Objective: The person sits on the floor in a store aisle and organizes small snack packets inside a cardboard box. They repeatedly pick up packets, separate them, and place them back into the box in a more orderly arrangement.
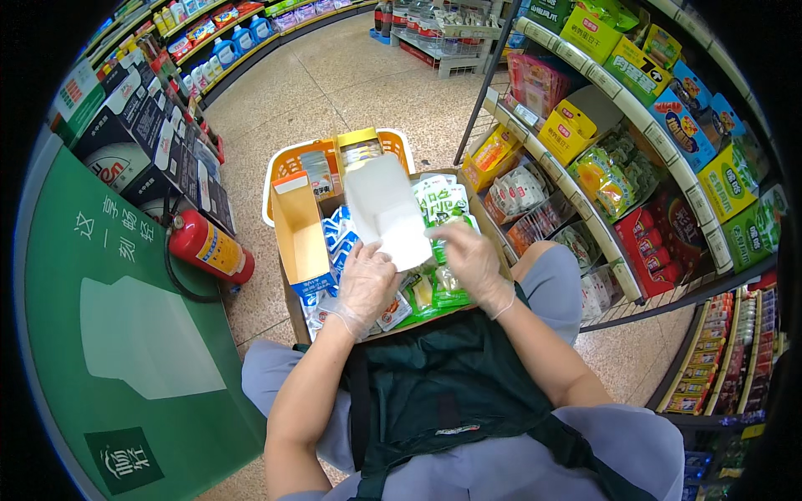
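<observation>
A small carton [388,213] with a plain white inside is tilted over a cardboard box [489,232] full of snack packets. My left hand [366,282], in a clear plastic glove, holds the carton's near edge. At its right edge is my right hand [473,260], gloved too, with fingers curled and slightly blurred; whether they grip it is unclear. Green snack packets [442,194] lie under and beside my right hand. Left of the carton are blue-and-white packets [339,232] and an open box with a tan inside [301,228].
An orange-and-white plastic basket [401,147] holding packaged goods stands just beyond the cardboard box. Shelves of snacks [564,138] rise on the right. A red fire extinguisher [210,247] stands on the left beside a green panel [150,338] and stacked dark cartons [141,131].
</observation>
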A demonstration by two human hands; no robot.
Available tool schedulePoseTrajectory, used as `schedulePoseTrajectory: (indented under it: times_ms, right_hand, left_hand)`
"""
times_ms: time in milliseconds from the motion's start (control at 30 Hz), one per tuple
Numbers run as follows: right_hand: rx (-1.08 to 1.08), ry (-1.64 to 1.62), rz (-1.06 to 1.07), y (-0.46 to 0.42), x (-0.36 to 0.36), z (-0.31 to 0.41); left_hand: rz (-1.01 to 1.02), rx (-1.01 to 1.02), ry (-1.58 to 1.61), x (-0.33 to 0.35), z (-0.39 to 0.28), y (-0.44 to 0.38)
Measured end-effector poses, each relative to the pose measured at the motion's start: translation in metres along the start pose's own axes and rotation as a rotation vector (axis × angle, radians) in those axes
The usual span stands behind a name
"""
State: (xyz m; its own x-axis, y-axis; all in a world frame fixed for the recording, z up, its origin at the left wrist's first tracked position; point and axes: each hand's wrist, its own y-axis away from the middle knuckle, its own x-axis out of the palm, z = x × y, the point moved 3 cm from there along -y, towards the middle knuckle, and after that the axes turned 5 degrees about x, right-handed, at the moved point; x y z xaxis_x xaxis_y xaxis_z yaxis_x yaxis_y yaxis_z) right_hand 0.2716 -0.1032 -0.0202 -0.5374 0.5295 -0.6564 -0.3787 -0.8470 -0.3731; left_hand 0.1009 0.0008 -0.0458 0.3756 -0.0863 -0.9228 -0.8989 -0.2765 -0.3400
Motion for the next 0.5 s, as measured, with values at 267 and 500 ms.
schedulePoseTrajectory:
  times_ms: [267,500]
  right_hand:
    - [0.346,0.335,0.084,-0.023,0.019,-0.066]
    - [0.380,0.379,0.024,-0.022,0.026,-0.063]
  left_hand:
    - [-0.036,0.110,0.015,-0.010,-0.016,0.000]
    - [0.004,0.102,0.004,0.001,-0.013,0.002]
